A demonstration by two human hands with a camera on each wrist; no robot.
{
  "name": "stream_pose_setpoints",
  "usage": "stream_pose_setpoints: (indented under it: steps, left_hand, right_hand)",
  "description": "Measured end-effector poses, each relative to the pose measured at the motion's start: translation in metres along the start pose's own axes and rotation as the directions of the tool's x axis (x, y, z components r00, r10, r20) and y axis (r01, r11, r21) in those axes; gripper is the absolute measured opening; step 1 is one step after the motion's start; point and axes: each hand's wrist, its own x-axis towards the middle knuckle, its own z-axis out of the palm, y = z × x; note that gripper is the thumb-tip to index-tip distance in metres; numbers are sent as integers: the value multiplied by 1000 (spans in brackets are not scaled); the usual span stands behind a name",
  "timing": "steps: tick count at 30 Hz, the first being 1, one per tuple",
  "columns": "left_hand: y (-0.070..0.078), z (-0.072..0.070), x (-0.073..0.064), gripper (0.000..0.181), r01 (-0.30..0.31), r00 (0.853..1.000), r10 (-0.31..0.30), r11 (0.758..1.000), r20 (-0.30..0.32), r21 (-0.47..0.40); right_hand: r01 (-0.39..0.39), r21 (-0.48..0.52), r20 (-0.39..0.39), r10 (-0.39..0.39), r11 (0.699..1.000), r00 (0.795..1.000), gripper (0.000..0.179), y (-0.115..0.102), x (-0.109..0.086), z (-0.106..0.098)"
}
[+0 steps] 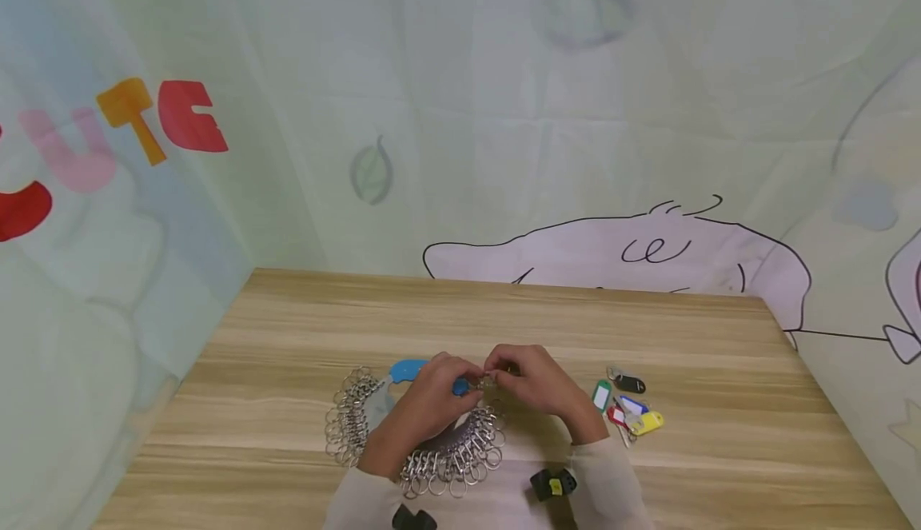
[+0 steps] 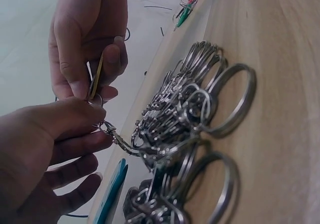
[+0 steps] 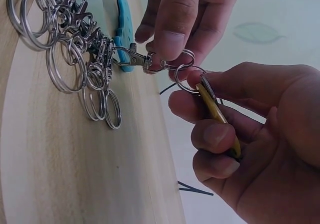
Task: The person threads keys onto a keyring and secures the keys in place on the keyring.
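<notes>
Over the table's middle, my left hand (image 1: 424,402) pinches the ring end of a metal swivel snap hook (image 3: 137,58) between thumb and fingers. My right hand (image 1: 540,378) meets it from the right, holding a yellow key tag (image 3: 220,116) seen edge-on, with a silver flat piece beside it. A split ring (image 3: 181,81) on the tag touches or links with the hook's ring; the fingers partly hide which. Below the left hand, many more snap hooks with rings (image 1: 449,462) lie in a curved row. The held hook's clasp end reaches this row.
A blue scalloped piece (image 1: 408,370) lies behind the left hand, inside the curve of hooks. To the right of the right hand are several key tags: black (image 1: 630,384), green (image 1: 601,395), red (image 1: 616,416) and yellow (image 1: 647,422), with keys. A printed cloth hangs behind the wooden table (image 1: 324,306).
</notes>
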Motion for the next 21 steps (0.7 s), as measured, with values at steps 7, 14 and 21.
stream_pose_setpoints:
  steps: [7,14,21]
  left_hand:
    - [0,-1,0,19,-10,1000,10,1000,-17,22]
    - [0,-2,0,18,8,1000,-8,1000,-7,11]
    - [0,-3,1,17,15,1000,-15,1000,5,13]
  right_hand:
    - [37,2,0,-37,999,999,16,1,1,-1]
    - [37,10,17,-38,999,999,14,1,1,-2]
    - [35,10,23,-35,999,999,15,1,1,-2]
